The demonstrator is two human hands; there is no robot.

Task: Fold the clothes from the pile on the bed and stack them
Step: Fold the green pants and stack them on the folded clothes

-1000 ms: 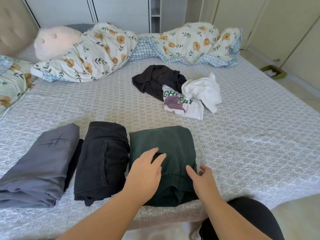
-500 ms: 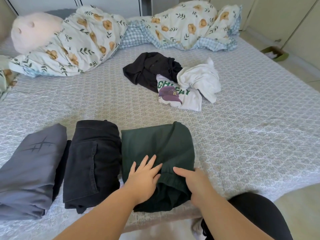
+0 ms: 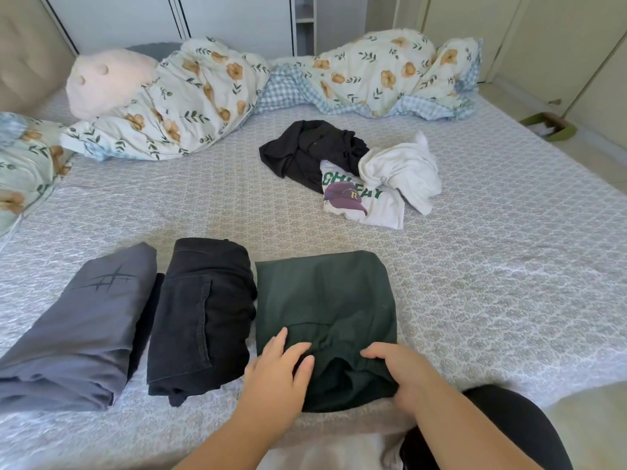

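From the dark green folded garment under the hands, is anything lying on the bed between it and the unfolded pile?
Nothing visible. Both the left hand and right hand rest on the dark green folded garment; only bare patterned bedspread lies between it and the unfolded pile of black and white clothes.

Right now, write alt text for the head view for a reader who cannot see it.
Both hands, left hand and right hand, rest on a folded dark green garment at the near bed edge, beside folded black jeans and a folded grey garment. An unfolded pile lies farther back.
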